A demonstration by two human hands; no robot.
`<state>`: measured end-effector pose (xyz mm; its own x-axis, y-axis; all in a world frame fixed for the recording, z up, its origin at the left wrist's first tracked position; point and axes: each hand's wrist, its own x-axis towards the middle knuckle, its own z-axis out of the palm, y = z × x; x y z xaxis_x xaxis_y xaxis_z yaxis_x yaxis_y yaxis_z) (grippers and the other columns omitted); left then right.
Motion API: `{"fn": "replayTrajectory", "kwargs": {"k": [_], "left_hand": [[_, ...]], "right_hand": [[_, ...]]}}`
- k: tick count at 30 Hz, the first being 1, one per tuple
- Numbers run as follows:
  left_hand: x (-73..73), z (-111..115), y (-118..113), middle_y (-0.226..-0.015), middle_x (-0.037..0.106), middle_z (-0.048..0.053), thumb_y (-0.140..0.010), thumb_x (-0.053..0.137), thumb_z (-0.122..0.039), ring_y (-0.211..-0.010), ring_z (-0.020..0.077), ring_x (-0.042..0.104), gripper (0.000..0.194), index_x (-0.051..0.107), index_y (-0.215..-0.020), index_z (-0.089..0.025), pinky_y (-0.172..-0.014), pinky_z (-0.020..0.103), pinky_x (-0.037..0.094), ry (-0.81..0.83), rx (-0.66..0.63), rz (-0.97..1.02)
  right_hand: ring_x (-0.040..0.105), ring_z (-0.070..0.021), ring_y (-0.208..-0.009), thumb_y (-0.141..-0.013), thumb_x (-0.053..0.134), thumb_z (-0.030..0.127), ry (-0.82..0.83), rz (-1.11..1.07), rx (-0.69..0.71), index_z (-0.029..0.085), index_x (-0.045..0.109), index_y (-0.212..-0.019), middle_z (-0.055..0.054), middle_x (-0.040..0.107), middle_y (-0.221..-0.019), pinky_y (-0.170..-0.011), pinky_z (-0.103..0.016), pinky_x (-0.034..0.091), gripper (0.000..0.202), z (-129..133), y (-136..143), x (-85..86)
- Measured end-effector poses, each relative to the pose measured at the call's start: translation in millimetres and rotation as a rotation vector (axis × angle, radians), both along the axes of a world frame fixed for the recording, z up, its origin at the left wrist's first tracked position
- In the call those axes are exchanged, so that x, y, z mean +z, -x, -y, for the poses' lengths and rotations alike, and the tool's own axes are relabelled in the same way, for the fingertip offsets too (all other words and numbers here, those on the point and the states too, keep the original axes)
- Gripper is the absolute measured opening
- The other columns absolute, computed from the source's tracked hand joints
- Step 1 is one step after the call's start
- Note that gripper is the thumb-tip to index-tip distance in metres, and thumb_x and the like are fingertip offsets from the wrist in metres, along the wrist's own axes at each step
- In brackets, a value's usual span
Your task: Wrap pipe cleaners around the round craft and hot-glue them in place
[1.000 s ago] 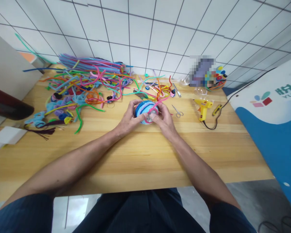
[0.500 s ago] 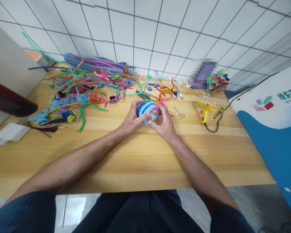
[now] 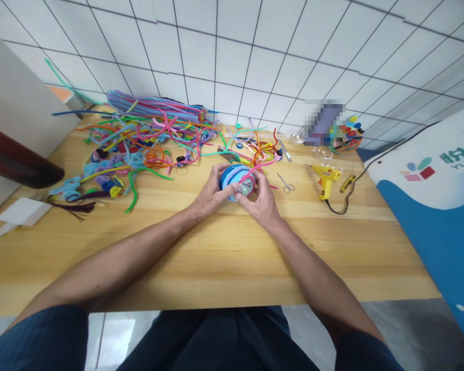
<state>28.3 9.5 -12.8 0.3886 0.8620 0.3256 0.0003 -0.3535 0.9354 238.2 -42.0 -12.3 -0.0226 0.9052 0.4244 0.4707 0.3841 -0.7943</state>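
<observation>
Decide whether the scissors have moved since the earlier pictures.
No: against the wooden table, the scissors lie where they did, left of the yellow glue gun.

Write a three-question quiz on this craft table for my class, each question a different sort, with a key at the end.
1. True or false: the left hand and the right hand are both touching the blue wrapped object.
2. Fill in the colour: the body of the glue gun is ____.
3. Multiple choice: which of these lies nearest the right hand?
A) the glue gun
B) the scissors
C) the white box

Key: 1. True; 2. yellow; 3. B
</observation>
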Motion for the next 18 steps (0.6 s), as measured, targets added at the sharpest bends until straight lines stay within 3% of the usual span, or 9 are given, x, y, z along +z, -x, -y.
{"fn": "replayTrajectory", "kwargs": {"k": [4, 8, 14, 18], "left_hand": [[1.5, -1, 3, -0.162, 0.06, 0.014, -0.104, 0.073, -0.073, -0.152, 0.0348, 0.062, 0.073, 0.048, -0.154, -0.026, -0.134, 0.056, 0.052, 0.042, -0.017, -0.01], [2.0, -1, 3, -0.161, 0.061, 0.016, -0.097, 0.082, -0.075, -0.152, 0.0373, 0.062, 0.086, 0.046, -0.157, -0.025, -0.133, 0.058, 0.053, 0.039, -0.033, -0.011], [3.1, -3, 3, -0.163, 0.061, 0.015, -0.1, 0.08, -0.073, -0.153, 0.0366, 0.062, 0.082, 0.047, -0.158, -0.025, -0.134, 0.058, 0.052, 0.046, -0.041, -0.012], [3.7, -4, 5, -0.168, 0.057, 0.017, -0.093, 0.086, -0.075, -0.157, 0.0398, 0.059, 0.095, 0.044, -0.162, -0.024, -0.136, 0.06, 0.049, 0.063, -0.082, -0.02]], "right_hand": [[0.065, -0.0401, -0.152, -0.092, 0.09, 0.061, 0.015, -0.023, 0.002, 0.03, 0.051, -0.165, -0.017, 0.064, -0.163, -0.128, -0.064, 0.058, 0.088, -1, 0, 0.9], [0.065, -0.0407, -0.151, -0.092, 0.089, 0.061, 0.045, -0.056, 0.014, 0.03, 0.052, -0.164, -0.018, 0.064, -0.164, -0.127, -0.065, 0.058, 0.087, -1, -2, 4.2], [0.061, -0.0421, -0.158, -0.089, 0.094, 0.056, 0.053, -0.025, 0.103, 0.03, 0.051, -0.166, -0.018, 0.06, -0.171, -0.131, -0.067, 0.056, 0.091, -4, -9, 10.1], [0.062, -0.0427, -0.159, -0.09, 0.093, 0.058, 0.051, -0.026, 0.088, 0.027, 0.052, -0.164, -0.02, 0.06, -0.171, -0.131, -0.068, 0.056, 0.09, -5, -10, 10.7]]}}
